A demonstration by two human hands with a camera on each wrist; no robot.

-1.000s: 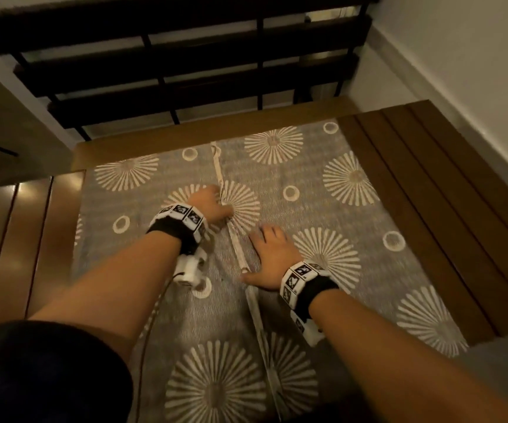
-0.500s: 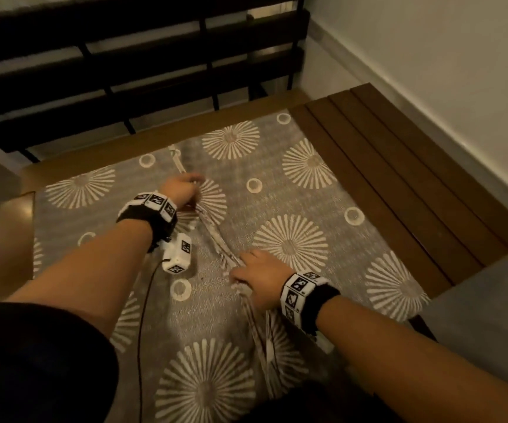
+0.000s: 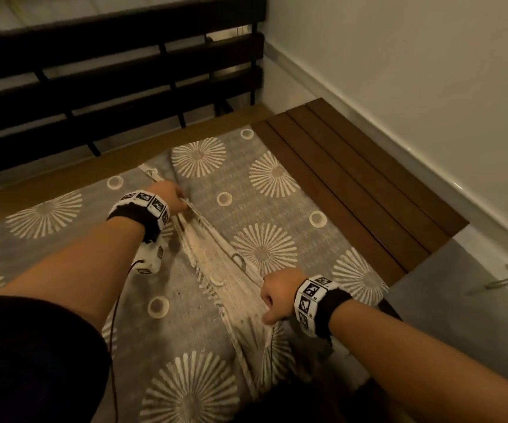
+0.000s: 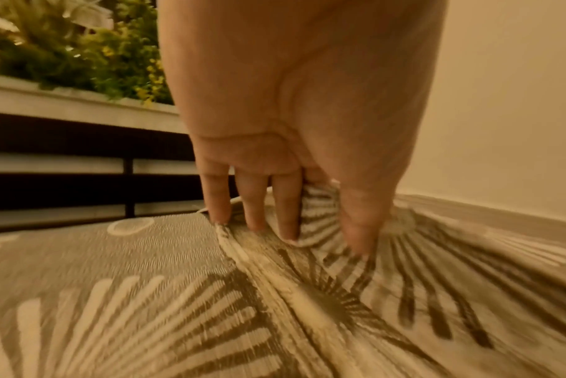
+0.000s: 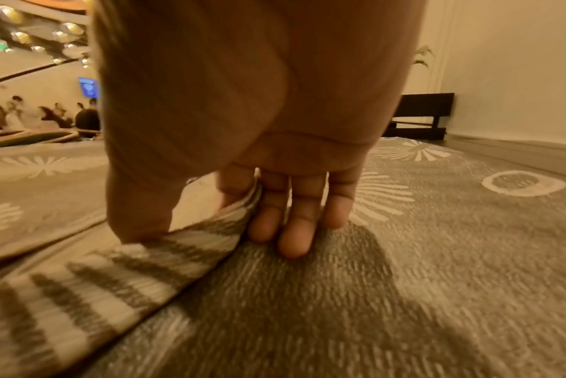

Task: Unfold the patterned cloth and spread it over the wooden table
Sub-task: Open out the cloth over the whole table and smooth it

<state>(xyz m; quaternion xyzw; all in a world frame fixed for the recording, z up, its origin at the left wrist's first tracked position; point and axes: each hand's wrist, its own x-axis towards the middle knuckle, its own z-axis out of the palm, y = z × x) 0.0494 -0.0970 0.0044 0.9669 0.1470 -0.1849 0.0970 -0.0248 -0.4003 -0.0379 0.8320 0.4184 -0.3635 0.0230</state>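
Our left hand (image 3: pixel 171 195) pinching the grey sunburst-patterned cloth's (image 3: pixel 264 206) pale folded edge, our right hand (image 3: pixel 277 296) gripping it nearer, brown slatted wooden table (image 3: pixel 353 178) beneath

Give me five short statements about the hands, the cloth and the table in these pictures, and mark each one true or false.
1. The left hand pinches a raised edge of the cloth. True.
2. The right hand lies flat and open on the cloth. False: its thumb and fingers pinch a fold of the edge.
3. The cloth covers the whole table. False: bare wooden slats show on the right side.
4. The cloth has sunburst and ring patterns. True.
5. A dark railing stands beyond the table. True.
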